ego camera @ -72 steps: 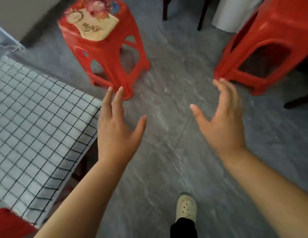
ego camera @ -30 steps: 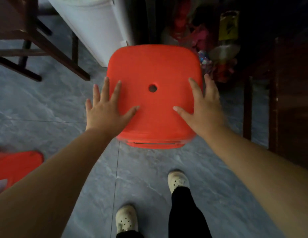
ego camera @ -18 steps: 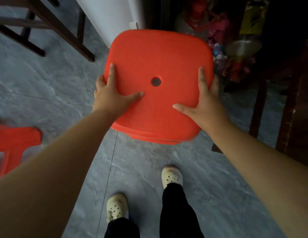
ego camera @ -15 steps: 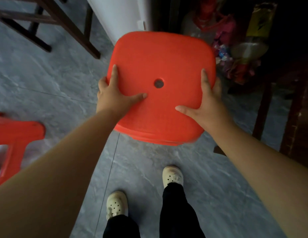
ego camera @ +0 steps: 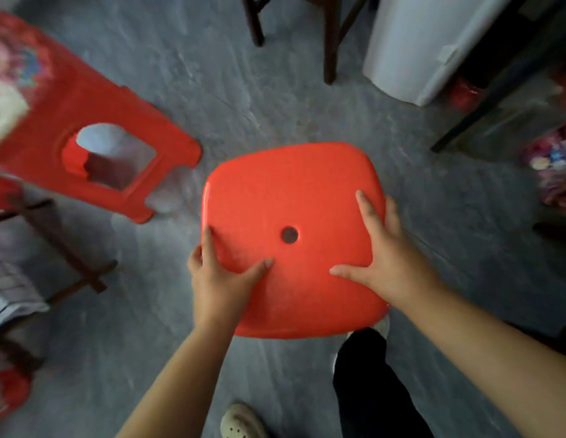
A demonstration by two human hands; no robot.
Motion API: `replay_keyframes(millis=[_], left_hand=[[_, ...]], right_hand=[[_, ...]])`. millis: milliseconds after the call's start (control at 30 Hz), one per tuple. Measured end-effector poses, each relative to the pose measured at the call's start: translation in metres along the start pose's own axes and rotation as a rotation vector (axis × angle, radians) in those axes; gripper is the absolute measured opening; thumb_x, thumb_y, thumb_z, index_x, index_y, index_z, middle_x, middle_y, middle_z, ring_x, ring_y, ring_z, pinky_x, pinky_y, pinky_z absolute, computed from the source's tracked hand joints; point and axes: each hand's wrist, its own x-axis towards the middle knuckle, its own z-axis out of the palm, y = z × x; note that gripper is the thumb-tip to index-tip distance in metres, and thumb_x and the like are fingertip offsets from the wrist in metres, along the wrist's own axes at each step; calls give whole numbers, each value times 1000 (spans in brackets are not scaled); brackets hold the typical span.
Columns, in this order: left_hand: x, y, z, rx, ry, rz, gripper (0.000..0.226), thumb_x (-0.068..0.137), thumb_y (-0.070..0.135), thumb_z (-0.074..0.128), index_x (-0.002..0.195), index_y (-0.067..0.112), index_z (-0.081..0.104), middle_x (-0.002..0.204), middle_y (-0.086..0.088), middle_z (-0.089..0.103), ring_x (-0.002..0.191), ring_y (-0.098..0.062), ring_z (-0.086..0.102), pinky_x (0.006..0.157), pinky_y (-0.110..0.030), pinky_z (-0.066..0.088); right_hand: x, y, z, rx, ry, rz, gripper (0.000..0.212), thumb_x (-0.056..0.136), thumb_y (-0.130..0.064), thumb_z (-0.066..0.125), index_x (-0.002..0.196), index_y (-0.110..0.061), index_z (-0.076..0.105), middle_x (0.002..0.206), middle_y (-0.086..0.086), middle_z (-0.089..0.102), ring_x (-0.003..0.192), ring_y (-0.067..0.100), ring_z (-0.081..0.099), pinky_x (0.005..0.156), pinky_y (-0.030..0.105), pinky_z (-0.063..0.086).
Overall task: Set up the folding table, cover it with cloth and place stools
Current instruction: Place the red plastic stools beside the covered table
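Red stool seen from above, seat facing the camera, centre of view, in front of the person's legs; seat has a round hole in the middle. Its legs are hidden under the seat, so I can't tell if it touches the grey floor.

Left hand grips the seat's left edge: thumb flat on top, forefinger along the rim, other fingers curled over the side. Right hand grips the right edge the same way, thumb lying inward on top, fingers wrapped over the rim.

Second red stool stands to the left, apart, blurred, something patterned on its seat. Checked cloth at left edge, over dark wooden legs. White bin top right. Pale shoe and dark trouser leg at bottom.
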Motion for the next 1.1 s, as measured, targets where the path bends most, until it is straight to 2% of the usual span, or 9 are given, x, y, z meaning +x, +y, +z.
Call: replay_keyframes(millis=[167, 467, 733, 933, 1100], left_hand=[[-29, -127, -89, -93, 82, -146, 112, 60, 43, 84, 149, 30, 18, 145, -7, 25, 130, -23, 39, 106, -31, 31], [-116, -351, -243, -208, 300, -396, 116, 59, 47, 83, 150, 29, 13, 148, -6, 22, 134, -23, 34, 109, -34, 27], [-152, -516, -345, -248, 462, -538, 115, 58, 43, 85, 149, 20, 20, 144, -13, 29, 133, -23, 34, 110, -28, 24], [-140, -601, -368, -263, 445, -544, 120, 57, 45, 85, 151, 22, 15, 143, -12, 27, 134, -20, 31, 110, -25, 21], [-139, -620, -346, -233, 445, -518, 124, 55, 57, 80, 151, 31, 6, 141, -10, 24, 134, -25, 30, 114, -35, 24]], right_hand=[[-41, -95, 97, -122, -156, -69, 123, 62, -47, 82, 147, -44, -7, 159, 9, -11, 144, 28, 23, 110, 38, 30], [-140, -248, 291, -253, -392, -314, 123, 61, -48, 82, 148, -42, -4, 159, 11, -11, 145, 27, 17, 112, 36, 25], [-201, -357, 441, -338, -515, -499, 118, 63, -47, 81, 149, -41, 1, 160, 11, -9, 141, 27, 30, 108, 30, 30], [-221, -384, 521, -389, -509, -511, 115, 67, -40, 81, 150, -36, 2, 159, 17, -7, 138, 33, 33, 108, 33, 32], [-229, -363, 537, -430, -416, -504, 114, 68, -46, 78, 148, -44, -2, 160, 9, -11, 139, 36, 31, 103, 43, 38]])
